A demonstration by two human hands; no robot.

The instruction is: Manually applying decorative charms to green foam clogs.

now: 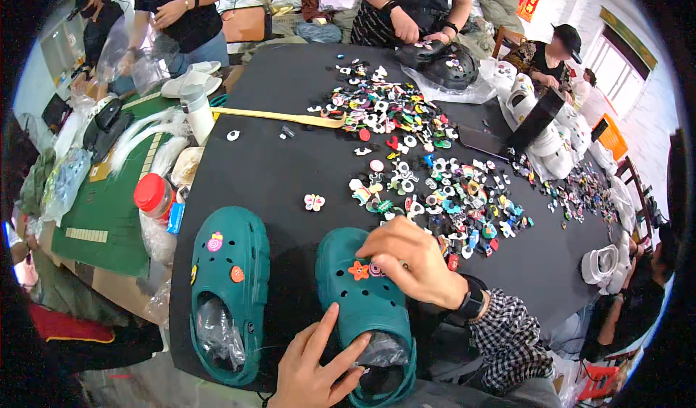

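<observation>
Two teal clogs lie on a black table (275, 183). The left clog (228, 292) carries a pink, an orange and a yellow charm and has clear plastic stuffed inside. My left hand (315, 368) rests on the heel of the right clog (362, 299), fingers spread along its side. My right hand (409, 259) presses its fingertips onto the right clog's toe, next to an orange flower charm (358, 269) and a pink charm (375, 269). I cannot see anything held between the right hand's fingers.
A big scatter of colourful shoe charms (428, 176) covers the table's middle and right. A lone butterfly charm (314, 202) lies near the clogs. A long yellow stick (279, 116), a red-lidded jar (154, 194), black clogs (446, 64) and white clogs (554, 151) sit around; other people work at the edges.
</observation>
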